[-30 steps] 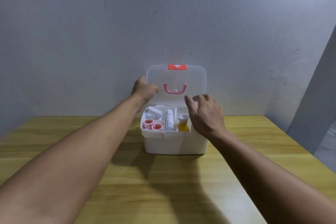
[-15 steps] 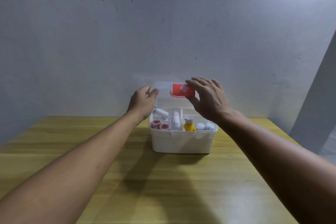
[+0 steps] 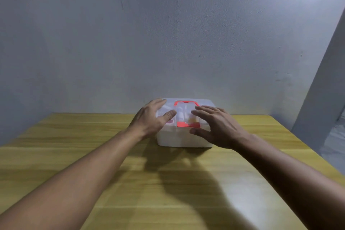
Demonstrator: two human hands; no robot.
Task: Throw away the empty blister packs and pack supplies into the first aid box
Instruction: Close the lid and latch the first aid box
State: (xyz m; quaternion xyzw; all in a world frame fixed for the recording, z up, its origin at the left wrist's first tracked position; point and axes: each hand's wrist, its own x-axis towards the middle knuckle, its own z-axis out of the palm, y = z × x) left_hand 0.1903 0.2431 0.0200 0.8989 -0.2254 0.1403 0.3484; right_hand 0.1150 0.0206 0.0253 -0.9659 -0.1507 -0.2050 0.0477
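The white first aid box (image 3: 179, 139) stands at the far middle of the wooden table, with its clear lid (image 3: 204, 103) down flat. A red handle (image 3: 184, 102) lies on the lid and a red latch (image 3: 187, 124) sits at its front edge. Supplies show dimly through the lid. My left hand (image 3: 152, 117) rests flat on the lid's left side, fingers spread. My right hand (image 3: 217, 126) lies over the right front of the lid, thumb against the box's front wall. No blister packs are in view.
The wooden table (image 3: 130, 183) runs up to a pale wall (image 3: 168, 43). Its right edge drops off beside a grey vertical panel (image 3: 321, 99). Shadows of my arms fall on the tabletop in front of the box.
The lid went from standing upright to half lowered to flat on the box. Both hands followed it down and now press on top of it.
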